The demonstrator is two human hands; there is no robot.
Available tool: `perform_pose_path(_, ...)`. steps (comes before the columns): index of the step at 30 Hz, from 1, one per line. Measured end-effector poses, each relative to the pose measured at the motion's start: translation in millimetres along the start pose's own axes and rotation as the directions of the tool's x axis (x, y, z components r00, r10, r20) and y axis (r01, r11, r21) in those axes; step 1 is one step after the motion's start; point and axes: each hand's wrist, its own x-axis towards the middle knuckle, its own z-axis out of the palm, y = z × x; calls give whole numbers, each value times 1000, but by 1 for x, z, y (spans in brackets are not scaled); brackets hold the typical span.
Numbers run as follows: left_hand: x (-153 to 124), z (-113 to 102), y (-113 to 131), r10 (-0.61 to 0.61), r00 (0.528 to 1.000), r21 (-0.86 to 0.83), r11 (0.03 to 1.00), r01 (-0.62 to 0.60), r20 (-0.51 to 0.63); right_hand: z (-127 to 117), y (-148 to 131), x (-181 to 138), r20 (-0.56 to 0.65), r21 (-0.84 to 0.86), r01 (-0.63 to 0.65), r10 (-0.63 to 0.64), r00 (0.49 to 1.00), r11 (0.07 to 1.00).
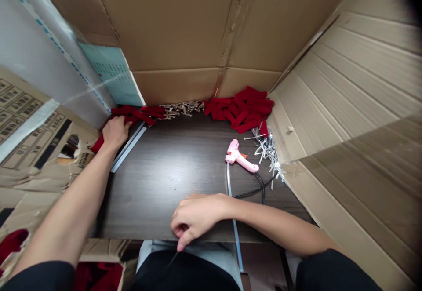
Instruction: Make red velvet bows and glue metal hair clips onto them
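My left hand point(115, 130) reaches to the far left of the dark wooden table point(171, 172) and closes over red fabric strips point(138, 113) lying there. My right hand point(194, 218) rests at the table's near edge, fingers curled in a pinch on a thin dark sliver I cannot make out. A pink glue gun point(240, 157) lies on the table to the right, its black cord point(253, 190) trailing toward me. A clear glue stick point(234, 220) runs from the gun toward the near edge.
A bigger heap of red fabric pieces point(244, 108) lies at the back right. Metal clips point(183, 107) are piled at the back middle, thin metal pins point(268, 150) at the right. Cardboard walls point(346, 89) enclose the table; a metal strip point(128, 146) lies beside my left hand.
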Motion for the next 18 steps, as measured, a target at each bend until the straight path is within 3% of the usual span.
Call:
perform_pose_path(3,5,-16,-1,62,996,95,993,-68,65,-1,0,0,-3,0,10,-10,1000,1000)
perform_pose_path(7,19,-49,10,140,990,121,982,-142,27,-3,2,2,-6,-8,28,-28,1000,1000)
perform_pose_path(9,29,-68,34,226,974,118,967,-228,26,-4,2,3,2,1,30,-30,1000,1000)
perform_pose_path(12,41,-92,106,362,931,34,932,-361,-51,-5,3,3,11,6,18,-18,1000,1000)
perform_pose_path(14,48,-99,171,494,847,-125,844,-521,-197,-5,3,2,4,4,6,-6,1000,1000)
perform_pose_path(16,52,-96,233,703,656,-211,621,-755,-276,-5,3,1,0,6,-4,4,1000,1000)
perform_pose_path(17,52,-92,258,747,578,-220,535,-816,-328,-5,2,0,-3,6,-9,9,1000,1000)
perform_pose_path(18,51,-86,276,763,530,-216,484,-848,-370,-5,2,0,-2,5,-13,13,1000,1000)
